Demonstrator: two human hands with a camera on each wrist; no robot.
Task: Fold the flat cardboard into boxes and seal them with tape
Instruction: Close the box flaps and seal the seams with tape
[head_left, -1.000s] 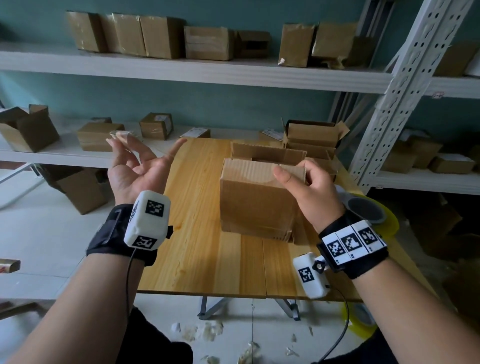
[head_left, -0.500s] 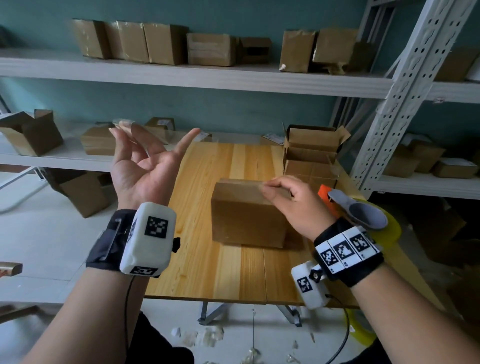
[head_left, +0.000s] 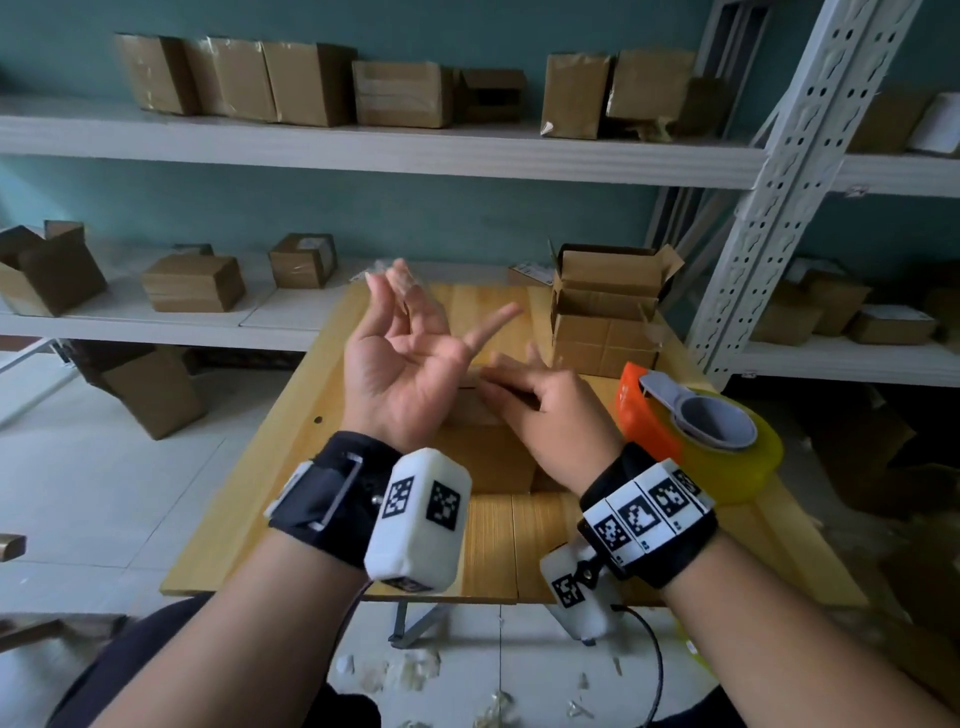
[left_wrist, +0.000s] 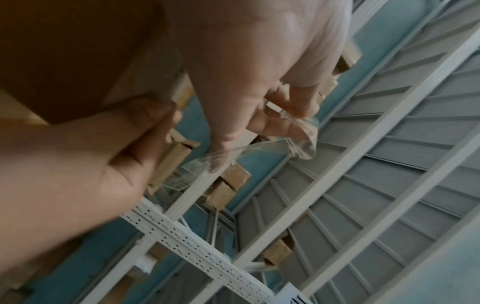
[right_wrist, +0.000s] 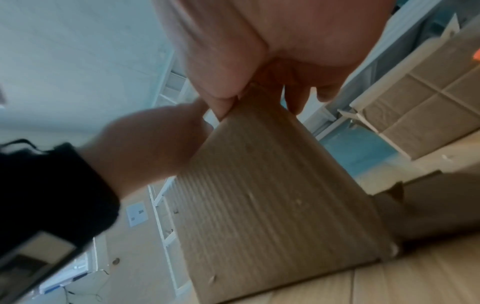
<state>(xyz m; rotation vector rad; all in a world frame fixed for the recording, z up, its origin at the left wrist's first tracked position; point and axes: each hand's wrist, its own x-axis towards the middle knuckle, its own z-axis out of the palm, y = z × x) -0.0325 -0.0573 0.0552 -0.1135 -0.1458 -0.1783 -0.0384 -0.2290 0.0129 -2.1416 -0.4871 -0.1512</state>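
A brown cardboard box (head_left: 485, 460) stands on the wooden table (head_left: 291, 467), largely hidden behind both hands. My right hand (head_left: 524, 387) lies on the box top with its fingers spread and nearly straight. In the right wrist view its fingertips (right_wrist: 223, 105) press at the upper edge of the box (right_wrist: 272, 195). My left hand (head_left: 410, 343) is raised palm-up just left of the right hand, above the box. A short strip of clear tape (left_wrist: 291, 142) clings to its fingertips (head_left: 397, 278). No finger closes round the tape.
An orange tape dispenser with a yellow roll (head_left: 701, 431) sits on the table right of my right hand. Open boxes (head_left: 608, 312) are stacked at the back right corner. White shelves (head_left: 363, 145) with several boxes run behind, and a shelf upright (head_left: 779, 182) stands at the right.
The box came down from a tilted hold and its top is now closed. My right hand went from gripping the edge to lying on top. My left hand swung right, over the box.
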